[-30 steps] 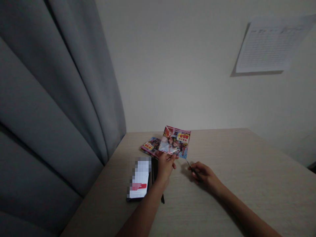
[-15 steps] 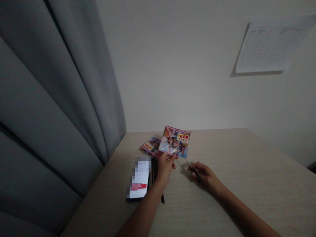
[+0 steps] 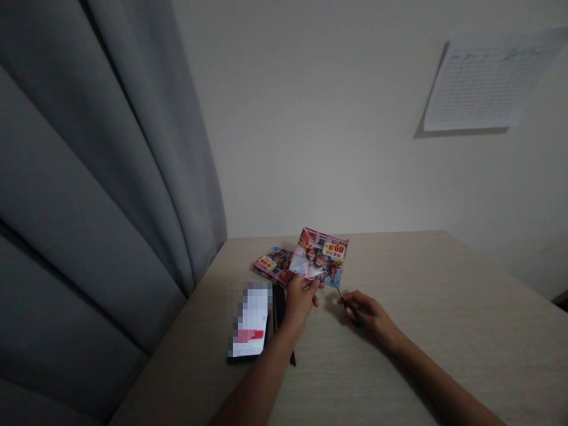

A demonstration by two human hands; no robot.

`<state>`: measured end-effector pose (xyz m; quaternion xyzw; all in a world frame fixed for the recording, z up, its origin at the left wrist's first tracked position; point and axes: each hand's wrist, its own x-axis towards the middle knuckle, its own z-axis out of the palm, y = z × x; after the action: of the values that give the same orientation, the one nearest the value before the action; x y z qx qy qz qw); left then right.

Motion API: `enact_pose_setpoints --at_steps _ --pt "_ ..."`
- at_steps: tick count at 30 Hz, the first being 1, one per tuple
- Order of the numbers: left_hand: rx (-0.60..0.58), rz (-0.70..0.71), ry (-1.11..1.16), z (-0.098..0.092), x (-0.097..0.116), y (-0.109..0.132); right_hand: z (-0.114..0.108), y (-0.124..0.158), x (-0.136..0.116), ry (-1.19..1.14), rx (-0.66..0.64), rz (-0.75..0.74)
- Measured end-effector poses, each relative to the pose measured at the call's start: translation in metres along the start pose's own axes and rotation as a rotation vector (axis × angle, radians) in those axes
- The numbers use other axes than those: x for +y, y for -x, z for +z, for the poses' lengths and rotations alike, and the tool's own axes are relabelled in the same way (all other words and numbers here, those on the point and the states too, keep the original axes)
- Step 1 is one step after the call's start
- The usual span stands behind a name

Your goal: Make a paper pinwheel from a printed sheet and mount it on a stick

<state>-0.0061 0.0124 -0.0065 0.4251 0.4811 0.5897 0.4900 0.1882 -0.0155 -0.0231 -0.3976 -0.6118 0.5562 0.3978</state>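
My left hand point(image 3: 302, 299) is closed on the near edge of a colourful printed flyer point(image 3: 322, 255), held up off the table with its yellow price label upside down. In my right hand point(image 3: 364, 310) are scissors point(image 3: 350, 309) with dark handles, gripped from the right side. Their metal blades reach the flyer's lower right corner; how far they overlap the paper is hard to see. Behind the held flyer, to its left, a second similar flyer point(image 3: 270, 264) lies on the table, partly covered.
A lit phone point(image 3: 251, 322) lies left of my left forearm. A dark narrow strip-like object point(image 3: 279, 302) sits between them, partly hidden. The pale wooden table point(image 3: 444, 319) meets a white wall behind and a grey curtain point(image 3: 177, 177) at left. A printed sheet point(image 3: 483, 86) hangs on the wall.
My left hand and the held flyer have shifted slightly right, toward the scissors. The right hand has stayed nearly in place. Phone and lying flyer are unmoved.
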Motion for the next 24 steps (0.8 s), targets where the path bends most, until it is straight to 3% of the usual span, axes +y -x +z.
enact_pose_setpoints --at_steps 24 --pt "0.002 -0.006 0.006 -0.0021 -0.0003 0.0016 0.0016 -0.0009 0.0073 -0.058 0.018 0.029"
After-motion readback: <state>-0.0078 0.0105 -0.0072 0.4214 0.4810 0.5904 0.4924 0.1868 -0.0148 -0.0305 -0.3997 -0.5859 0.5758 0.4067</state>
